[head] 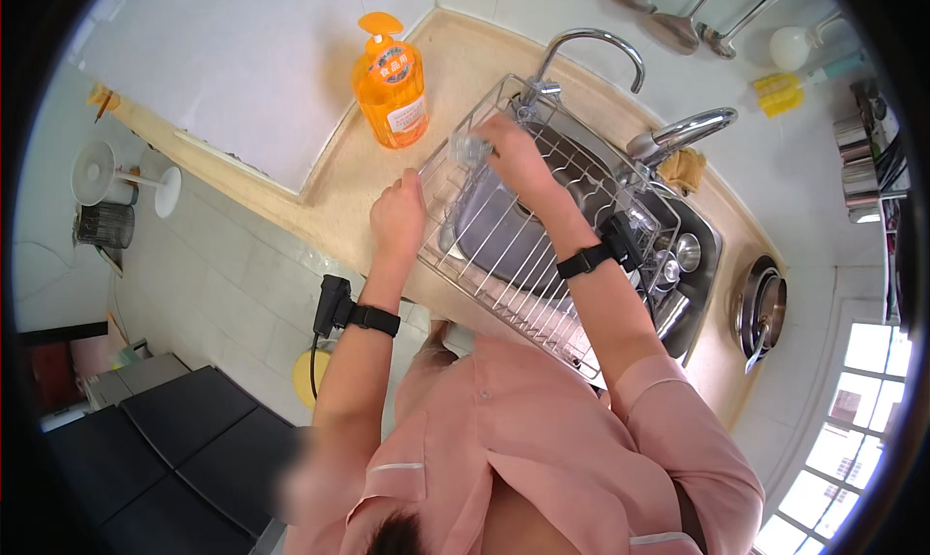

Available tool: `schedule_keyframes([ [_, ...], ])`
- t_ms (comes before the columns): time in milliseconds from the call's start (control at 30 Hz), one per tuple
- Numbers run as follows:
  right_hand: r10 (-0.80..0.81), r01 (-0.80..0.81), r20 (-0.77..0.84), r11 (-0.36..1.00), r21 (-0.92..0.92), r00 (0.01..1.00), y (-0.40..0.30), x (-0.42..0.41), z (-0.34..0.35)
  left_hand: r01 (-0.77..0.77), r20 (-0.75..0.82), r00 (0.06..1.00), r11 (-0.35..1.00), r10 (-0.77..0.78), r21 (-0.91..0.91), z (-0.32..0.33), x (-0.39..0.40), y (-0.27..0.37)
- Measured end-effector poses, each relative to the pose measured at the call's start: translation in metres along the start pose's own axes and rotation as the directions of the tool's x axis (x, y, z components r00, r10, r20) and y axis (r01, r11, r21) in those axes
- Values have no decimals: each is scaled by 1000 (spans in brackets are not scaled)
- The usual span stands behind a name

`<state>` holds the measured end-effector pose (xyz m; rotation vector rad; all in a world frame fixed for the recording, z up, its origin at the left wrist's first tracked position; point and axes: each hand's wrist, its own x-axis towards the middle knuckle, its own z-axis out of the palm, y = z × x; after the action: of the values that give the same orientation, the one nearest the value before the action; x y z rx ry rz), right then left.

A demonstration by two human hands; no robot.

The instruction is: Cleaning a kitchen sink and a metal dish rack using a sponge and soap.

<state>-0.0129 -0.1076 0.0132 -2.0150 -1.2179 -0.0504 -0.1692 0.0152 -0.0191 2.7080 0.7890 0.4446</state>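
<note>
A metal wire dish rack lies across the left basin of a double steel sink. My left hand is closed at the rack's left edge, gripping its rim. Over the rack's far left corner, my right hand holds a blurred silvery scrubber against the wires. It looks like steel wool, though motion smears its outline. Beyond my left hand, an orange pump bottle of detergent stands on the counter.
Two chrome taps rise behind the sink. Steel cups crowd the right basin. Stacked pans lean at the right wall. Ladles and a yellow sponge brush hang above. A brown cloth sits behind the right tap.
</note>
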Motion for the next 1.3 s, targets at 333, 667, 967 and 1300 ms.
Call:
schedule_keyframes([
  [333, 583, -509, -4, 712, 484, 812, 17, -63, 63, 19, 22, 1000, 1000, -19, 19, 1, -2, 0],
  [667, 352, -355, -133, 935, 5, 926, 44, -90, 72, 9, 17, 1000, 999, -9, 37, -2, 0, 6],
  [967, 401, -409, -242, 912, 21, 883, 64, -64, 50, -7, 12, 1000, 1000, 7, 24, 0, 0, 8],
  [1300, 225, -215, -287, 974, 66, 931, 19, -13, 9, -5, -2, 1000, 1000, 5, 25, -2, -2, 2],
])
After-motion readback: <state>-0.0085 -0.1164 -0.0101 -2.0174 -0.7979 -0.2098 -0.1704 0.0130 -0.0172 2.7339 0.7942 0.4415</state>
